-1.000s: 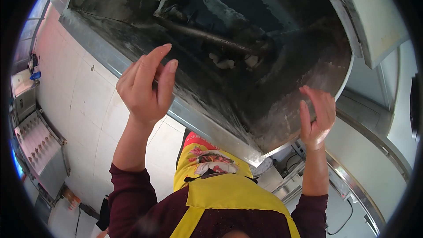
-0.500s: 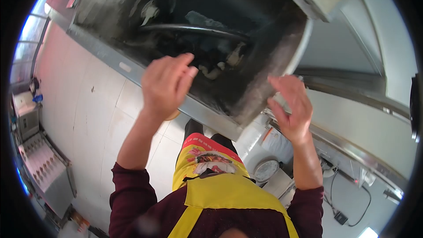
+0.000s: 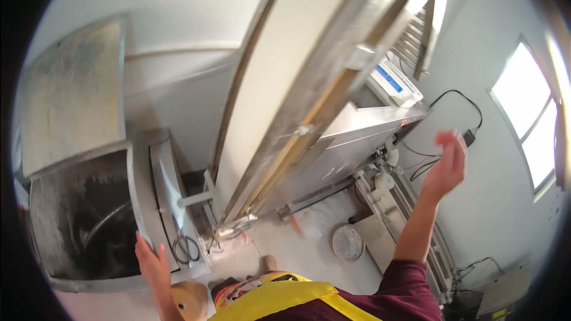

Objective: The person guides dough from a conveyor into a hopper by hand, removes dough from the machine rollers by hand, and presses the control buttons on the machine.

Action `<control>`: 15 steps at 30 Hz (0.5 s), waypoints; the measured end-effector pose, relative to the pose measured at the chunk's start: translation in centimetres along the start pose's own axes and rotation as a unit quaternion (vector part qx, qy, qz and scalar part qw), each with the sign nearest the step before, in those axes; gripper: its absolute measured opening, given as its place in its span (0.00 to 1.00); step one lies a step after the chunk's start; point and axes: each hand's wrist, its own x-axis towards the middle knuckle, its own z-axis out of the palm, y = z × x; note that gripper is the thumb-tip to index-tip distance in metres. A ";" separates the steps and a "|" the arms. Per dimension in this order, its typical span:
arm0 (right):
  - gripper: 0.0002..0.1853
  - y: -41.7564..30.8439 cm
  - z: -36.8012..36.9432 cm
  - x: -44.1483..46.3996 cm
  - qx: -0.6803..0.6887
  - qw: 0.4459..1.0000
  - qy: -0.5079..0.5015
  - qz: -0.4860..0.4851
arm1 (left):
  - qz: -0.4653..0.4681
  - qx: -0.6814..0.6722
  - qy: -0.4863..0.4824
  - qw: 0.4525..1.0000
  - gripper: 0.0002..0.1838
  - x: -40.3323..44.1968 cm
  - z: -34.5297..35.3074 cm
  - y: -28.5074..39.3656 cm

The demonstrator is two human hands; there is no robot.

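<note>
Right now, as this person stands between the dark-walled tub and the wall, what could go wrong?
The scissors lie on the narrow ledge near the left hand; a careless sweep might knock them off. The round container sits on the floor, so a step that way could catch it. The raised right hand appears close to the black adapter and might snag its cable, though depth is unclear.

The left hand [image 3: 153,261] is low at the left, fingers pointing away and thumb apart from them. The right arm [image 3: 418,226] reaches up at the right, its bare forearm rising from a pushed-up sleeve, the right hand [image 3: 446,169] raised with fingers bent.
</note>
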 end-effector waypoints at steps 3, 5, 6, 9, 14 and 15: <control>0.14 9.1 1.2 9.2 0.112 0.980 0.066 0.150 | -0.020 0.047 0.073 0.996 0.39 0.1 3.1 0.3; 0.19 14.2 2.3 14.1 0.154 0.972 -0.012 0.177 | -0.059 0.072 0.079 0.992 0.38 0.1 4.4 -0.6; 0.23 16.1 3.4 16.5 0.178 0.965 -0.084 0.174 | -0.084 0.086 0.083 0.989 0.37 0.3 4.7 -0.8; 0.25 20.9 9.0 22.9 0.253 0.919 -0.246 0.175 | -0.119 0.122 0.079 0.982 0.35 0.5 4.5 -0.2; 0.25 17.3 13.9 24.0 0.285 0.770 -0.408 0.400 | -0.132 0.139 0.078 0.978 0.36 0.3 4.2 1.1; 0.25 16.8 14.2 23.8 0.283 0.751 -0.431 0.412 | -0.132 0.154 0.083 0.976 0.36 0.3 4.4 1.0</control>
